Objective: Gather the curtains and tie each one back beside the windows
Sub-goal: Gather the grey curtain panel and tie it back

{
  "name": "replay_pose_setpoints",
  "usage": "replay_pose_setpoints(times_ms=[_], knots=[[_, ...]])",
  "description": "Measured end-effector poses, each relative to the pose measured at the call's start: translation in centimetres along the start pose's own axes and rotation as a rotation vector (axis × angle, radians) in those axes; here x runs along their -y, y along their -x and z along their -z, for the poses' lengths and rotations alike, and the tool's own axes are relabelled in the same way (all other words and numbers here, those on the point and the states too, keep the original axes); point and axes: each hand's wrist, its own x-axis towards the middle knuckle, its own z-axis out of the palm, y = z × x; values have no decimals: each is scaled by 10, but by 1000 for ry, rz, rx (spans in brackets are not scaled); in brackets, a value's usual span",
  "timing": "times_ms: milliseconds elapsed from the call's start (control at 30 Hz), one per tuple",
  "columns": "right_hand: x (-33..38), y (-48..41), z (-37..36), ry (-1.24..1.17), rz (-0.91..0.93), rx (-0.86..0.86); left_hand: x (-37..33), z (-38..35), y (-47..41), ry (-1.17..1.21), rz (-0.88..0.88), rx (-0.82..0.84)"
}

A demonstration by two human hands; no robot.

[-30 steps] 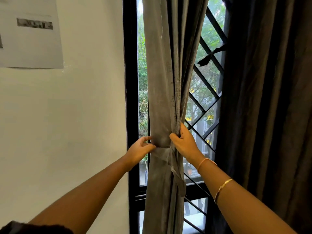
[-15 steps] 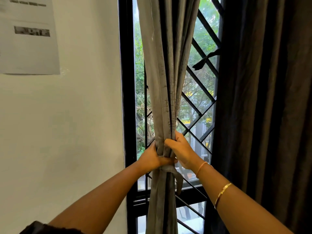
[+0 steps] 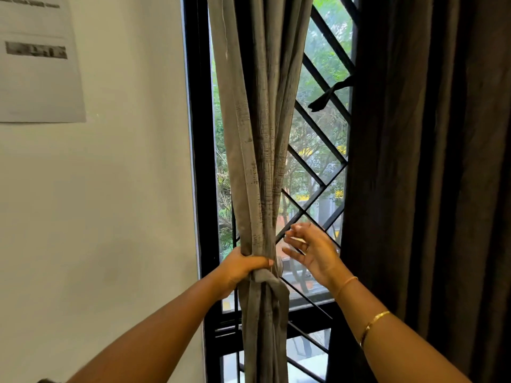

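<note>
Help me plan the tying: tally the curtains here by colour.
grey curtain: 1, gathered, gripped by the left hand
dark curtain: 1, hanging ungathered
Total: 2

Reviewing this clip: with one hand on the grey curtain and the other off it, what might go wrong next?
Only the left hand grips the gathered grey curtain; the right hand is open beside it, so folds may slip free. The tie band just below the grip may not be secured, I cannot tell, and might slide down.
</note>
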Motion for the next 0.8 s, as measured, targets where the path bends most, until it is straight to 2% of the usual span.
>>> replay_pose_setpoints(times_ms=[67, 133, 233, 433, 567, 800], knots=[[-8, 4, 2, 203, -128, 137, 0, 1, 1, 13, -6, 6], [-16, 9, -2, 289, -260, 288, 0, 2, 1, 16, -16, 17], [-22, 12, -5, 234, -235, 338, -1, 4, 2, 46, 14, 39], [-27, 15, -3, 267, -121, 212, -3, 12, 2, 99, 128, 116], [-32, 20, -3, 314, 18, 94, -3, 19, 4, 90, 172, 192], [-45, 39, 5, 320, 237, -103, 1, 27, 10, 123, 134, 244]])
